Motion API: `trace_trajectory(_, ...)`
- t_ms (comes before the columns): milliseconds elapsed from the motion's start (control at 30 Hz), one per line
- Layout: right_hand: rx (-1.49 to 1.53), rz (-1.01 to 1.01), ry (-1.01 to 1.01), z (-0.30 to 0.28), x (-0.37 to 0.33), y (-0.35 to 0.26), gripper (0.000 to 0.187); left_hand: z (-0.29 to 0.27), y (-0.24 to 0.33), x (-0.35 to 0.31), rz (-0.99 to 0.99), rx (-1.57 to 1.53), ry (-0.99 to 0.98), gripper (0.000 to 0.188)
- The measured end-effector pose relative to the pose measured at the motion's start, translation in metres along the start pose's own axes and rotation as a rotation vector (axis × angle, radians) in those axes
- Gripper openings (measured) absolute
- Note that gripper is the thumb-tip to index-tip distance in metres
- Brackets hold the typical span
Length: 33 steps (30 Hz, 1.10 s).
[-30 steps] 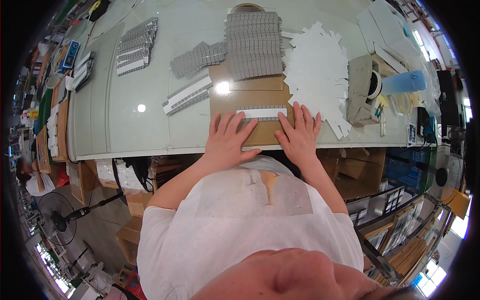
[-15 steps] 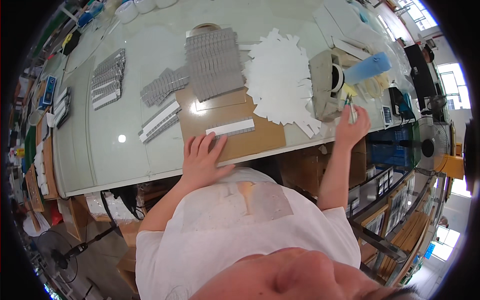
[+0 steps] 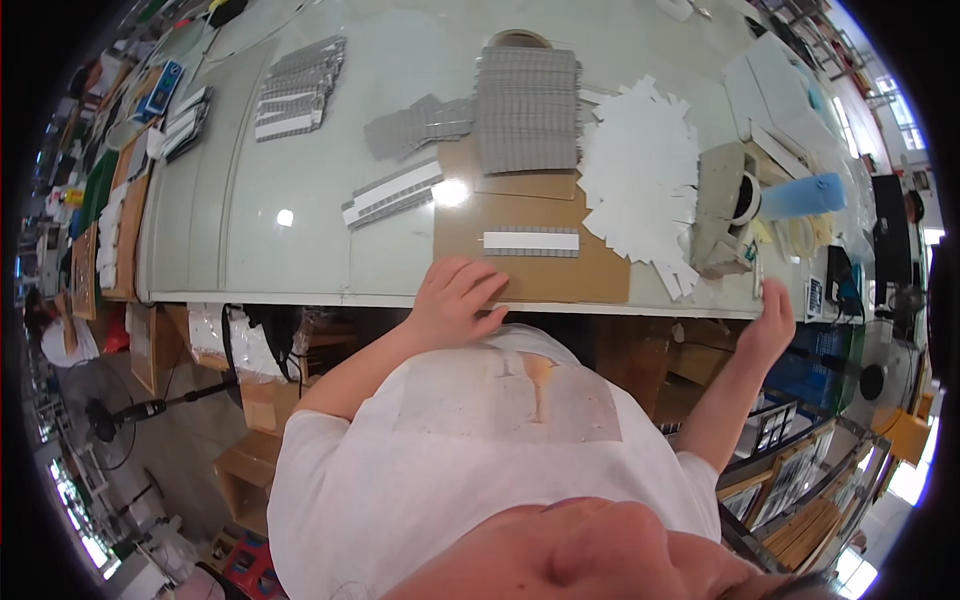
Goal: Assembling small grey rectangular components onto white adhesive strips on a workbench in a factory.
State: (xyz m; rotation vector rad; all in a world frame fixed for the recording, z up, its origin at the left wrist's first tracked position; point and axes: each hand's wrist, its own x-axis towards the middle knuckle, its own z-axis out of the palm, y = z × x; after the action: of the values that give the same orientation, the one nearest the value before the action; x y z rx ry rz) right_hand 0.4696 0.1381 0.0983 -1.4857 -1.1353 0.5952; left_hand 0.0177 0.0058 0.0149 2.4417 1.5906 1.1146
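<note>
My left hand point(image 3: 460, 300) rests at the table's front edge, fingers loosely bent and apart, holding nothing. It is beside the left edge of a brown board point(image 3: 530, 285). On the board lies a short strip point(image 3: 530, 241), white along its middle with grey segmented edges; the hand does not cover it. My right hand point(image 3: 768, 325) is at the front edge on the right, its fingers drawn together and pointing away from me. Whether something small is between them is hidden. Close to its fingertips a thin, pale tool-like item point(image 3: 757, 272) shows on the table.
A pile of grey segmented strips point(image 3: 527, 110) overlaps the board, beside a heap of white strips point(image 3: 640, 170). More strips point(image 3: 300, 90) lie farther left. A tape dispenser point(image 3: 725, 200) and a blue bottle point(image 3: 803, 197) stand at right. A fan point(image 3: 110, 415) is low at left.
My view has shifted, so the table sits farther right. My left hand has drawn off the strip toward the edge. My right hand has moved back slightly from the slim green-ended tool at its fingers.
</note>
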Motion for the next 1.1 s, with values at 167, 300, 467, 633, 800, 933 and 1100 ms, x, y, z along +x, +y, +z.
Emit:
trace_trajectory(167,-0.380,0.007,0.065,-0.006,-0.046,0.084,0.009,-0.003,0.001,0.003,0.020,-0.044,-0.025,0.043)
trace_trajectory(300,-0.332,-0.399,0.021,0.041,-0.089,0.072,0.011,0.002,-0.012,0.014,0.039,-0.178,0.019,0.037)
trace_trajectory(467,-0.403,-0.288,-0.961,0.128,-0.151,-0.026,0.011,-0.032,0.027,0.052,-0.577,-0.776,-0.372,0.025)
trace_trajectory(633,-0.284,-0.621,-1.079,0.168,-0.161,-0.032,0.014,-0.044,0.021,0.065,-0.587,-0.453,-0.769,0.027)
trace_trajectory(800,-0.216,-0.366,-0.943,0.168,-0.158,-0.021,0.019,-0.035,0.003,0.057,-0.436,-0.324,-0.702,0.027)
trace_trajectory(933,-0.190,-0.017,-0.785,0.175,-0.145,-0.009,0.023,-0.016,-0.008,0.065,-0.471,-0.355,-0.578,0.026)
trace_trajectory(1100,-0.294,-0.078,-0.581,0.193,-0.141,-0.002,0.022,-0.001,-0.013,0.082,-0.467,-0.250,-0.508,0.026)
